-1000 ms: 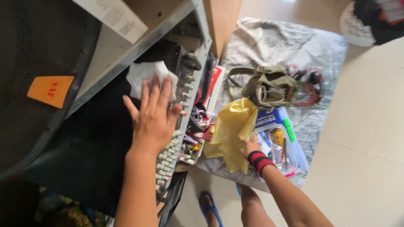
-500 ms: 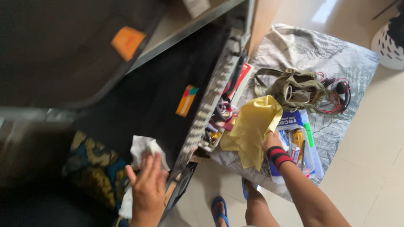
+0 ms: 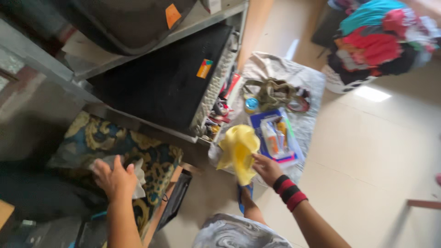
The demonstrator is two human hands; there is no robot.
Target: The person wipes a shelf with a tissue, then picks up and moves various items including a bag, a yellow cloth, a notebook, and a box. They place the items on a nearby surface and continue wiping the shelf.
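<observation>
My left hand (image 3: pixel 115 179) presses a white cloth (image 3: pixel 137 177) onto a patterned blue and gold fabric (image 3: pixel 133 149) at the lower left. My right hand (image 3: pixel 266 168), with a red and black wristband (image 3: pixel 289 190), grips a yellow cloth (image 3: pixel 238 148) that hangs above the floor. A black box-like device with a row of knobs along its edge (image 3: pixel 170 78) sits on the lower shelf of a metal rack, above and between the two hands.
A grey patterned sheet (image 3: pixel 303 78) on the tiled floor bears a clear case of small items (image 3: pixel 275 135), an olive pouch (image 3: pixel 271 92), red cables and a small tin. A basket of piled clothes (image 3: pixel 376 36) stands at the upper right. A black bag (image 3: pixel 124 18) lies on the top shelf.
My left hand has dragged the white cloth off the black device down onto the patterned fabric. My right hand has lifted the yellow cloth off the sheet. The view has pulled back.
</observation>
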